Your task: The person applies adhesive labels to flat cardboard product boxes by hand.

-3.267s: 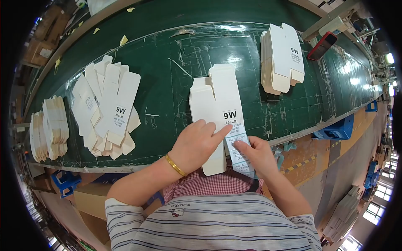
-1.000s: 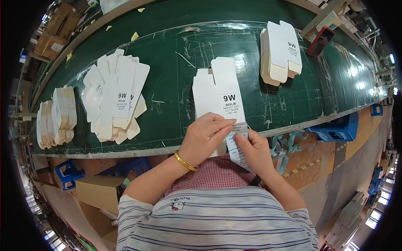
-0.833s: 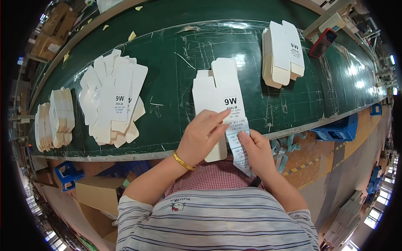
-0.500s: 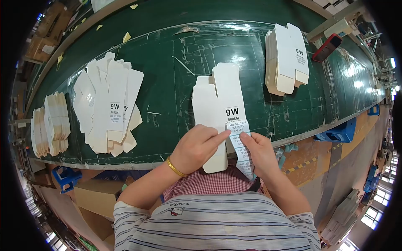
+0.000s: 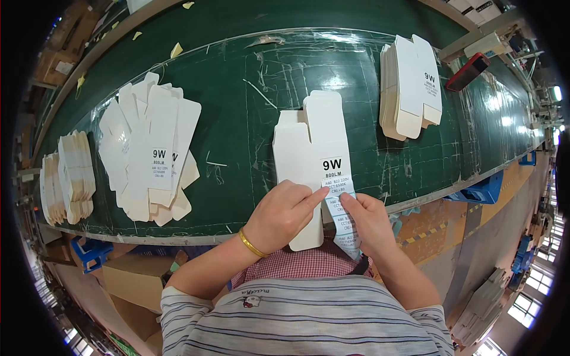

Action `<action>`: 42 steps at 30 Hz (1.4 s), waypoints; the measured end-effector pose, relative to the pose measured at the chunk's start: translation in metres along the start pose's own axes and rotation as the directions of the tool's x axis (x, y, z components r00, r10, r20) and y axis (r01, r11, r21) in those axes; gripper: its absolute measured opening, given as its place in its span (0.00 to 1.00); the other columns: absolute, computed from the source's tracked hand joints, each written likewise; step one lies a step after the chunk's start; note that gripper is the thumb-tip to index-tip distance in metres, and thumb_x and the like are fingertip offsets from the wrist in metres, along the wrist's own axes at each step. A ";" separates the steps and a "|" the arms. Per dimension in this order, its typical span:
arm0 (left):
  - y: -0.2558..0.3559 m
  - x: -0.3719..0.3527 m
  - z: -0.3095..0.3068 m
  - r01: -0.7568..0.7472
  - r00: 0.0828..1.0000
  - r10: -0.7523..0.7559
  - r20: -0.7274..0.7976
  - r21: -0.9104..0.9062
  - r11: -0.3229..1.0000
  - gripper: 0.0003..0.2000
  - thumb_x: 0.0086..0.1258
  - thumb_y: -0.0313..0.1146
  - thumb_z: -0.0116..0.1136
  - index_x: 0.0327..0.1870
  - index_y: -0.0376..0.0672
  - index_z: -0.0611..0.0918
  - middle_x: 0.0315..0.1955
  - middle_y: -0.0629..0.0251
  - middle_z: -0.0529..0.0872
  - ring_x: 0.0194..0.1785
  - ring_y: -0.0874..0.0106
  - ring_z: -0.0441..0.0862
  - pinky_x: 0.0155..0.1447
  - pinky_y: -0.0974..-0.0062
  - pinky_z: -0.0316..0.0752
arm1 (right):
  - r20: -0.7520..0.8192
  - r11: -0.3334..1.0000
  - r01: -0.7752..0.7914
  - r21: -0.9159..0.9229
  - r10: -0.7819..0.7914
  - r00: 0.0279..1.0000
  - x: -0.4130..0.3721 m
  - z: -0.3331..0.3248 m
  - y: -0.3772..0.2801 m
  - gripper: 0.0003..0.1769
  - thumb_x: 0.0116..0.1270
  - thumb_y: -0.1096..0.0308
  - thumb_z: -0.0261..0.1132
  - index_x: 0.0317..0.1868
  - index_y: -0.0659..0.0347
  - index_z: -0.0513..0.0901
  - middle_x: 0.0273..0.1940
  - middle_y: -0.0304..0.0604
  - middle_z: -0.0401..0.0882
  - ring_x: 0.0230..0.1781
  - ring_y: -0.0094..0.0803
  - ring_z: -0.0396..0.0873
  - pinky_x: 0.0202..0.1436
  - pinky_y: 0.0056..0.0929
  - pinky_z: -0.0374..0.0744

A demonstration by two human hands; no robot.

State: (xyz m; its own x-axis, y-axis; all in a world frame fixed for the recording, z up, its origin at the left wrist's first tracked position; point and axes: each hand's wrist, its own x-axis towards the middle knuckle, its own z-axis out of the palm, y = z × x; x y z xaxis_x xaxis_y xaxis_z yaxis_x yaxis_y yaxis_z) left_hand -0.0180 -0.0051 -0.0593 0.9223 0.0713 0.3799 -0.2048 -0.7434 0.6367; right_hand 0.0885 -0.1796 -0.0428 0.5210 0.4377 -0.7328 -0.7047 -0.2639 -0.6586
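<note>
While the right hand (image 5: 369,224) pinches the label strip (image 5: 344,223), the left hand (image 5: 280,215) touches its far end with a fingertip, any grip unclear; beneath lies the white carton stack (image 5: 309,136), at the green table's (image 5: 237,133) near edge, right of a loose carton pile (image 5: 155,127).

1. A long green-topped workbench (image 5: 231,118) with a pale edge spans the room, light glaring off its right end.
2. Beneath its near edge, at left, stand a blue plastic stool (image 5: 90,254) and an open cardboard carton (image 5: 133,272).
3. Yellow-and-black hazard tape (image 5: 424,236) crosses the tan floor (image 5: 436,254).
4. Paned windows (image 5: 525,310) glow at lower right; a bright lamp (image 5: 557,93) shines above.
5. Brown cardboard boxes (image 5: 54,66) fill the upper left.
</note>
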 end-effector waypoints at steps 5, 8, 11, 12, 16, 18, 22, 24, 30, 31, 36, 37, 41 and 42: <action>0.001 0.000 0.000 0.010 1.000 -0.010 0.018 0.013 1.000 0.21 0.55 0.19 0.62 0.53 0.35 0.84 0.32 0.64 0.78 0.33 0.66 0.73 0.39 0.70 0.73 | 0.000 1.000 0.014 0.006 -0.014 1.000 -0.002 0.004 -0.002 0.15 0.77 0.64 0.60 0.45 0.71 0.83 0.34 0.37 0.84 0.28 0.17 0.77 0.31 0.19 0.76; 0.001 0.001 0.000 0.012 1.000 -0.012 0.016 0.010 1.000 0.21 0.55 0.19 0.62 0.53 0.35 0.84 0.32 0.64 0.77 0.33 0.66 0.73 0.39 0.70 0.73 | 0.004 1.000 0.012 -0.009 -0.012 1.000 -0.002 0.003 -0.002 0.15 0.77 0.64 0.61 0.44 0.71 0.83 0.34 0.37 0.84 0.28 0.17 0.77 0.31 0.19 0.76; 0.002 0.002 0.000 0.013 1.000 -0.014 0.017 0.019 1.000 0.21 0.55 0.19 0.62 0.53 0.35 0.84 0.32 0.64 0.77 0.33 0.66 0.73 0.39 0.70 0.73 | -0.004 1.000 0.007 -0.023 -0.007 1.000 -0.002 0.004 -0.003 0.15 0.77 0.64 0.61 0.44 0.71 0.83 0.34 0.37 0.84 0.28 0.17 0.76 0.31 0.19 0.76; 0.002 0.002 0.000 0.016 1.000 -0.016 0.017 0.021 1.000 0.21 0.55 0.19 0.62 0.53 0.35 0.84 0.32 0.64 0.77 0.33 0.66 0.73 0.39 0.70 0.73 | -0.004 1.000 0.009 -0.025 -0.009 1.000 -0.002 0.004 -0.002 0.15 0.77 0.64 0.61 0.43 0.71 0.83 0.34 0.37 0.84 0.28 0.17 0.76 0.31 0.19 0.76; 0.002 0.002 0.000 0.026 0.999 -0.026 0.020 0.035 0.999 0.20 0.55 0.20 0.63 0.53 0.36 0.84 0.32 0.64 0.77 0.34 0.66 0.73 0.40 0.70 0.74 | -0.009 1.000 0.014 -0.024 -0.014 1.000 -0.002 0.003 -0.001 0.15 0.77 0.64 0.61 0.43 0.71 0.83 0.33 0.37 0.83 0.28 0.17 0.76 0.30 0.19 0.75; 0.004 0.004 0.000 0.038 0.999 -0.040 0.031 0.049 0.998 0.20 0.55 0.21 0.63 0.53 0.36 0.84 0.31 0.64 0.76 0.34 0.66 0.73 0.40 0.70 0.74 | -0.010 1.000 0.014 -0.027 -0.014 1.000 -0.001 0.003 0.001 0.15 0.76 0.64 0.61 0.43 0.71 0.83 0.33 0.37 0.83 0.28 0.17 0.76 0.30 0.19 0.75; 0.007 0.008 -0.002 0.085 0.993 -0.091 0.081 0.066 0.994 0.20 0.57 0.21 0.62 0.54 0.38 0.84 0.31 0.64 0.76 0.34 0.66 0.74 0.40 0.69 0.74 | -0.019 0.999 0.000 -0.042 -0.001 1.000 0.000 0.001 0.002 0.15 0.76 0.65 0.61 0.42 0.71 0.84 0.33 0.37 0.83 0.28 0.17 0.76 0.30 0.20 0.75; 0.008 0.010 -0.003 0.108 0.987 -0.117 0.111 0.078 0.991 0.20 0.59 0.21 0.61 0.55 0.39 0.84 0.30 0.64 0.76 0.35 0.66 0.74 0.39 0.69 0.74 | -0.018 0.999 -0.006 -0.051 0.005 1.000 0.000 0.000 0.002 0.14 0.76 0.65 0.61 0.42 0.71 0.84 0.32 0.37 0.83 0.27 0.17 0.76 0.29 0.20 0.75; 0.009 0.016 -0.003 0.126 0.977 -0.143 0.158 0.115 0.985 0.21 0.60 0.22 0.60 0.57 0.41 0.82 0.30 0.64 0.73 0.34 0.66 0.73 0.39 0.69 0.74 | 0.017 0.993 0.031 -0.116 -0.029 0.999 -0.004 -0.003 0.006 0.13 0.75 0.65 0.63 0.45 0.70 0.84 0.34 0.36 0.84 0.28 0.16 0.77 0.29 0.18 0.75; 0.008 0.015 -0.003 0.119 0.978 -0.137 0.158 0.119 0.986 0.21 0.60 0.22 0.60 0.57 0.42 0.82 0.30 0.64 0.73 0.34 0.65 0.73 0.39 0.69 0.73 | 0.021 0.992 0.036 -0.121 -0.034 0.999 -0.006 -0.006 0.010 0.13 0.74 0.65 0.63 0.45 0.70 0.84 0.34 0.36 0.84 0.28 0.16 0.77 0.30 0.18 0.75; 0.008 0.011 0.000 0.061 0.985 -0.083 0.150 0.142 0.988 0.20 0.60 0.22 0.60 0.56 0.42 0.83 0.29 0.64 0.73 0.34 0.66 0.73 0.39 0.69 0.73 | 0.062 0.972 0.075 -0.223 -0.062 0.996 -0.027 -0.034 0.044 0.15 0.73 0.62 0.66 0.46 0.70 0.85 0.34 0.36 0.84 0.31 0.16 0.76 0.34 0.19 0.75; 0.007 0.008 -0.001 0.026 0.988 -0.048 0.145 0.153 0.988 0.20 0.60 0.23 0.59 0.55 0.42 0.84 0.29 0.64 0.73 0.34 0.66 0.73 0.38 0.69 0.74 | 0.072 0.969 0.070 -0.235 -0.054 0.996 -0.033 -0.040 0.049 0.16 0.73 0.62 0.66 0.46 0.70 0.85 0.35 0.36 0.84 0.32 0.16 0.76 0.34 0.19 0.76; 0.012 0.005 -0.002 -0.052 0.993 0.023 0.119 0.247 0.968 0.18 0.59 0.25 0.60 0.52 0.43 0.85 0.28 0.66 0.73 0.33 0.67 0.74 0.36 0.70 0.75 | 0.100 0.974 0.054 -0.221 -0.032 0.995 -0.045 -0.060 0.066 0.16 0.73 0.62 0.66 0.46 0.70 0.84 0.35 0.35 0.84 0.32 0.15 0.76 0.35 0.20 0.76; 0.015 0.009 -0.002 -0.064 0.987 0.010 0.163 0.328 0.943 0.18 0.60 0.29 0.62 0.54 0.46 0.84 0.28 0.66 0.73 0.34 0.67 0.75 0.35 0.70 0.75 | 0.108 0.978 0.052 -0.203 -0.031 0.994 -0.046 -0.062 0.069 0.16 0.73 0.62 0.66 0.46 0.69 0.84 0.35 0.35 0.84 0.32 0.15 0.75 0.35 0.20 0.76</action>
State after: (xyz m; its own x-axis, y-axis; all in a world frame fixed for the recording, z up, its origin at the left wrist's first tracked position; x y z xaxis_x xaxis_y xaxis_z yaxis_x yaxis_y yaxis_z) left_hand -0.0135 -0.0142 -0.0455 0.9612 -0.0456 0.2719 -0.1445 -0.9234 0.3558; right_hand 0.0458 -0.2711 -0.0653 0.4875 0.5358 -0.6894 -0.5638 -0.4098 -0.7171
